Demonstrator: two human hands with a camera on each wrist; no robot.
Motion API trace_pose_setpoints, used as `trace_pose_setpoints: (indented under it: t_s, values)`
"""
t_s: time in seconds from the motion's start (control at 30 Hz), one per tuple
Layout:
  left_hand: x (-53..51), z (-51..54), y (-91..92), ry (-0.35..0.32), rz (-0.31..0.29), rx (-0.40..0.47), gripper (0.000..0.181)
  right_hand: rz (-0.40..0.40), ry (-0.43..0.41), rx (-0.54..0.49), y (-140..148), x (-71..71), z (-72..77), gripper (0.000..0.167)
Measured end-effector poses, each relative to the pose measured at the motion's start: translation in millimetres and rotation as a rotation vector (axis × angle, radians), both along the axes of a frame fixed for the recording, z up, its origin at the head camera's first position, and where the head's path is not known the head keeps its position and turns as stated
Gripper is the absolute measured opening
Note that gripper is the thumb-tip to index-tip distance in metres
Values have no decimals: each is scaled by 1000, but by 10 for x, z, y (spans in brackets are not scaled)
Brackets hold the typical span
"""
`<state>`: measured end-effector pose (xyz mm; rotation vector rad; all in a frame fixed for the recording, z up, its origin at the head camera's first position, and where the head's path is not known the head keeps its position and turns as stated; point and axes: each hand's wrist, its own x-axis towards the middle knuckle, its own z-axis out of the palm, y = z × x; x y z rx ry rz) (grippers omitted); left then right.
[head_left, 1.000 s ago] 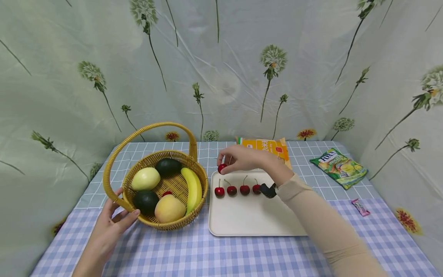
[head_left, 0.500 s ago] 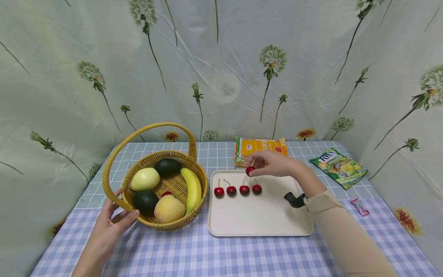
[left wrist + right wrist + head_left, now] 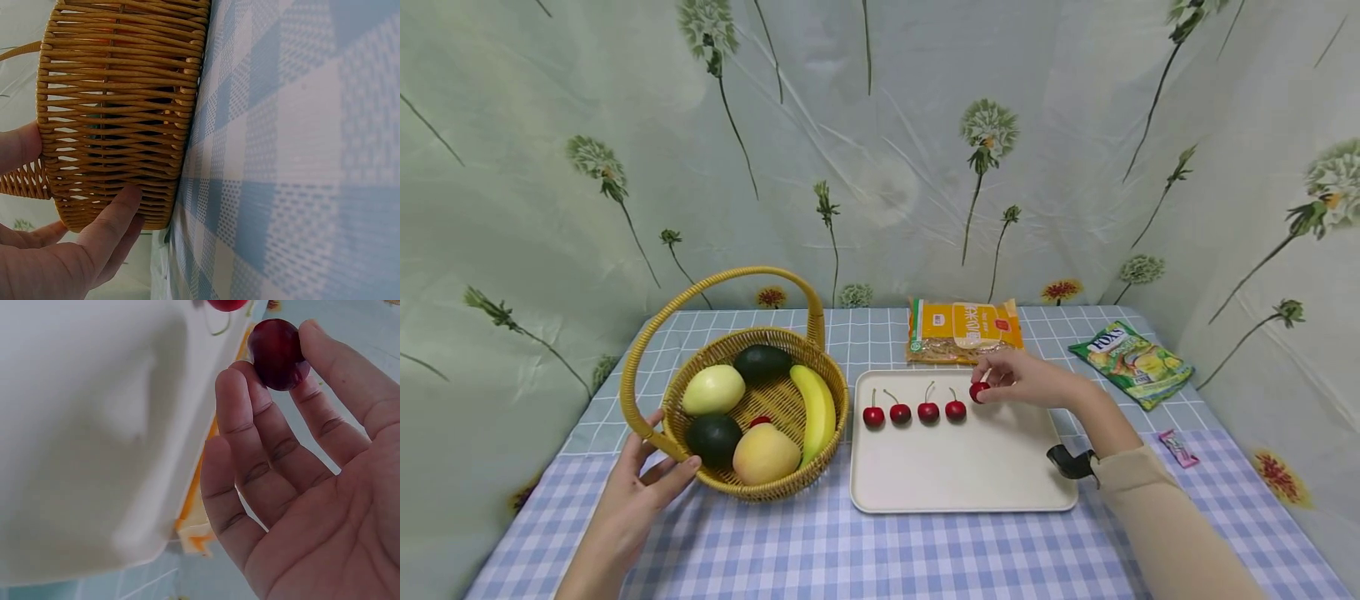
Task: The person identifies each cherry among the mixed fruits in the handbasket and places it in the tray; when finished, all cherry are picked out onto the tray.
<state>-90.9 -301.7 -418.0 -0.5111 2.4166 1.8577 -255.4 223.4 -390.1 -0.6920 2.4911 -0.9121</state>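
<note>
My right hand (image 3: pixel 1026 379) pinches a dark red cherry (image 3: pixel 279 355) between thumb and fingertips, above the back right part of the cream tray (image 3: pixel 962 483). To its left, several stemmed cherries stand in a row on the tray, the nearest cherry (image 3: pixel 956 411) among them. My left hand (image 3: pixel 636 492) holds the yellow wicker basket (image 3: pixel 119 119) at its left side, thumb and fingers either side of the handle's base. In the basket lie a banana (image 3: pixel 815 412), a peach (image 3: pixel 767 454), a pale green fruit (image 3: pixel 714 389), two dark green fruits and a small red thing, mostly hidden.
Behind the tray lies an orange grain packet (image 3: pixel 964 332). A green FOX'S candy bag (image 3: pixel 1135 362) and a small pink wrapped candy (image 3: pixel 1178 448) lie at the right. A printed curtain (image 3: pixel 880 150) encloses the back and sides of the table.
My right hand has carried the cherry rightward from the tray's back left corner, past the row, and down to the row's right end. My left hand and the basket have stayed still.
</note>
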Motion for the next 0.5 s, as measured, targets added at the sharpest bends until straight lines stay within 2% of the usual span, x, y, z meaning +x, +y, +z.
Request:
trace_pose_setpoints:
  t_s: [0.5]
  values:
    - [9, -40, -13, 45, -5, 33, 106, -54, -101, -9, 122, 84, -243, 23]
